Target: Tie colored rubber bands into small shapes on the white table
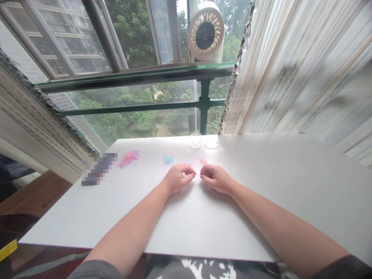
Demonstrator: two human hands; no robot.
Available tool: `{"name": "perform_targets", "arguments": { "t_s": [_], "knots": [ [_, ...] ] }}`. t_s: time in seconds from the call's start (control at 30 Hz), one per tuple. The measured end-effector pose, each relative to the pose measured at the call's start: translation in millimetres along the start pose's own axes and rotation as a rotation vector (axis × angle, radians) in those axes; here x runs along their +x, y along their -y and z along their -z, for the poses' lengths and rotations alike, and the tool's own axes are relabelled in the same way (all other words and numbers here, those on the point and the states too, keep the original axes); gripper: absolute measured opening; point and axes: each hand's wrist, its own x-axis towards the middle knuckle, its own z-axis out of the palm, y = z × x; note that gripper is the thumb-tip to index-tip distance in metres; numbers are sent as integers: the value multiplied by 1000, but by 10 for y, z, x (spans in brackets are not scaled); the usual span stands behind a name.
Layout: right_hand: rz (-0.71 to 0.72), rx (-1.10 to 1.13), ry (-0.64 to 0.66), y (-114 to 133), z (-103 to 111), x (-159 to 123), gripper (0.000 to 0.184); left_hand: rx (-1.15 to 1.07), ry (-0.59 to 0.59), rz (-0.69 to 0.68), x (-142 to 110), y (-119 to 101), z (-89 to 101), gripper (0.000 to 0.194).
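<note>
The only view comes from a camera on the person's head, facing forward and down across the white table [116, 217] from its near side. It sits above the near edge of the table, with both forearms running up from the bottom of the view and part of a printed shirt [203, 269] below that edge. The view is wide, reaching past the far edge of the table to the window railing [130, 77] and trees beyond. Small pieces on the table look far enough off that their shapes are probably not reliable. No second view shares this scene.
</note>
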Motion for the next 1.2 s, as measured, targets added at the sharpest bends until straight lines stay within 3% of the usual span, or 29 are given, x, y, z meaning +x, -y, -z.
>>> {"name": "perform_targets", "arguments": {
  "t_s": [0.47,1.2],
  "knots": [
    [-14,-22,-1,15,6,4,4,327,-117,115,47,268,237,18],
    [-17,-42,5,16,3,4,5,316,-101,168,49,291,198,21]
  ]
}}
